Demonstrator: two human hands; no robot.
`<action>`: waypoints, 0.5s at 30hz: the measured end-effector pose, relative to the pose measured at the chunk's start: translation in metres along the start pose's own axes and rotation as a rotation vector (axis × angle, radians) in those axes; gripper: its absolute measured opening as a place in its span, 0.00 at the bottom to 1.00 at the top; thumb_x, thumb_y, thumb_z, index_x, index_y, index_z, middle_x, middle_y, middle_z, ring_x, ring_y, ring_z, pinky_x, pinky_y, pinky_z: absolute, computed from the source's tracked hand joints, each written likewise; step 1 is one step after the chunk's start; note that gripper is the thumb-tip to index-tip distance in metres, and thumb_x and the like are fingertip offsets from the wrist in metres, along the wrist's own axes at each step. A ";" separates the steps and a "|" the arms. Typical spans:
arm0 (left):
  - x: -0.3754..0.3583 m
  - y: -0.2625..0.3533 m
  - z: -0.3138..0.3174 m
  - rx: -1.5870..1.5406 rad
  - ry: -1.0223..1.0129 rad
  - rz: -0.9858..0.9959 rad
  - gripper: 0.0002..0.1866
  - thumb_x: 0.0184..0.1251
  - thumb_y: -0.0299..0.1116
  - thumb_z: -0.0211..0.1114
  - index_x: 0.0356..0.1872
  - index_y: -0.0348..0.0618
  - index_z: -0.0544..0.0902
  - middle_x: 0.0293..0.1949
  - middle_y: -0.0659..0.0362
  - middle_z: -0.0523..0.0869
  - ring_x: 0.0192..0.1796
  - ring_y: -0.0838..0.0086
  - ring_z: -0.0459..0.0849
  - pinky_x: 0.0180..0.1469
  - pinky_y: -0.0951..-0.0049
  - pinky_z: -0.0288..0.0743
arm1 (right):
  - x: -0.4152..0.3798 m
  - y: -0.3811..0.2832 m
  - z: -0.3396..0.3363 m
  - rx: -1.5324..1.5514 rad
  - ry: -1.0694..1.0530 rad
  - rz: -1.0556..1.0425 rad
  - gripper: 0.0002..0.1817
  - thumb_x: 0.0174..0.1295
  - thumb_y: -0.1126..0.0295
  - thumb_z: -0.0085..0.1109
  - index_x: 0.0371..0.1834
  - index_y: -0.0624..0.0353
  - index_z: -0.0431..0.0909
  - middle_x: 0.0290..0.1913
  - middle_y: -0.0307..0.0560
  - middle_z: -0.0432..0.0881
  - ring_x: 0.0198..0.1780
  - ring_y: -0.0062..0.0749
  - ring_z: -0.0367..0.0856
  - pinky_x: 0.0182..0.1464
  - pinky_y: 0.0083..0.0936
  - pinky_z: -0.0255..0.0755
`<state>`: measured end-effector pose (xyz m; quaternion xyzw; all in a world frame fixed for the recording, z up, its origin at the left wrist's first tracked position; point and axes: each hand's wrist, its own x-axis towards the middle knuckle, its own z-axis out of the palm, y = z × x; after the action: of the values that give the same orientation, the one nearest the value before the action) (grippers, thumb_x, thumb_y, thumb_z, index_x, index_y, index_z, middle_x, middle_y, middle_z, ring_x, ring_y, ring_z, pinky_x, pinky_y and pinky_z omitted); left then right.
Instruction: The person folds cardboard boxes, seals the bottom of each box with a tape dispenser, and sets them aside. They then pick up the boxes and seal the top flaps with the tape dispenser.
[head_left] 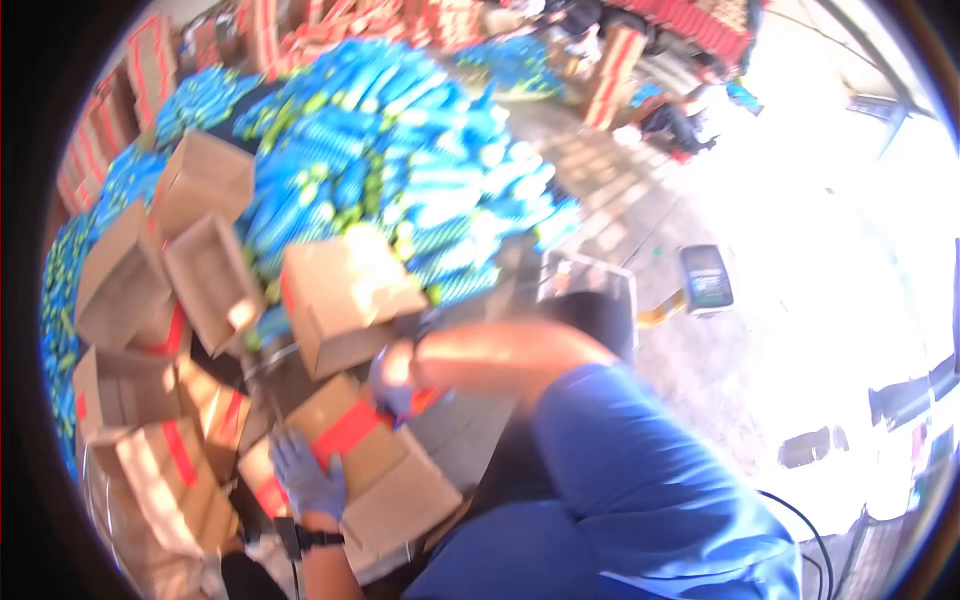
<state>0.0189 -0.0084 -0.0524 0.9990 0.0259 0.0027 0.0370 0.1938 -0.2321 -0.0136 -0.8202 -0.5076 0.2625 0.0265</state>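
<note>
My left hand, in a grey-blue glove with a dark band at the wrist, lies with fingers spread on a cardboard box. Red tape runs across the top of this box. At its far side is my right hand, also gloved and smeared by motion. Its fingers are wrapped round an orange-red tape dispenser, only partly visible. Just beyond the hands stands another cardboard box.
Open cardboard boxes crowd the left side. Behind them rises a large heap of green produce in blue netting. A clear plastic crate and a scale display are to the right. A person sits farther back.
</note>
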 end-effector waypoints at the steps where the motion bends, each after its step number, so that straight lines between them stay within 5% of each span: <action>1: 0.007 0.022 0.001 0.051 -0.025 -0.107 0.47 0.63 0.48 0.65 0.77 0.33 0.54 0.79 0.38 0.50 0.81 0.44 0.47 0.80 0.48 0.43 | 0.013 -0.008 0.003 -0.026 0.006 0.014 0.25 0.48 0.56 0.74 0.53 0.41 0.85 0.45 0.48 0.86 0.48 0.47 0.85 0.50 0.40 0.78; 6: 0.044 0.102 0.004 -0.129 -0.020 -0.007 0.43 0.65 0.45 0.62 0.77 0.36 0.56 0.79 0.40 0.50 0.82 0.48 0.46 0.81 0.48 0.40 | 0.048 -0.057 0.054 -0.096 0.048 0.087 0.26 0.48 0.55 0.74 0.53 0.45 0.85 0.45 0.49 0.87 0.48 0.46 0.85 0.50 0.39 0.78; 13: 0.051 0.080 0.000 -0.096 -0.076 0.261 0.39 0.64 0.47 0.61 0.76 0.45 0.63 0.79 0.45 0.54 0.81 0.49 0.49 0.80 0.48 0.42 | 0.004 -0.020 0.067 -0.049 0.019 0.300 0.29 0.47 0.52 0.75 0.53 0.52 0.85 0.46 0.51 0.87 0.48 0.45 0.85 0.50 0.38 0.78; 15: 0.056 0.067 0.026 -0.371 0.067 0.277 0.38 0.64 0.46 0.62 0.75 0.45 0.64 0.78 0.48 0.58 0.81 0.50 0.51 0.80 0.47 0.44 | -0.006 -0.004 0.057 0.018 0.017 0.341 0.29 0.47 0.51 0.75 0.53 0.54 0.86 0.46 0.51 0.88 0.48 0.45 0.85 0.50 0.38 0.78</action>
<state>0.0780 -0.0742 -0.0732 0.9685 -0.1111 0.0455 0.2181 0.1621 -0.2479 -0.0590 -0.8964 -0.3586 0.2605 -0.0068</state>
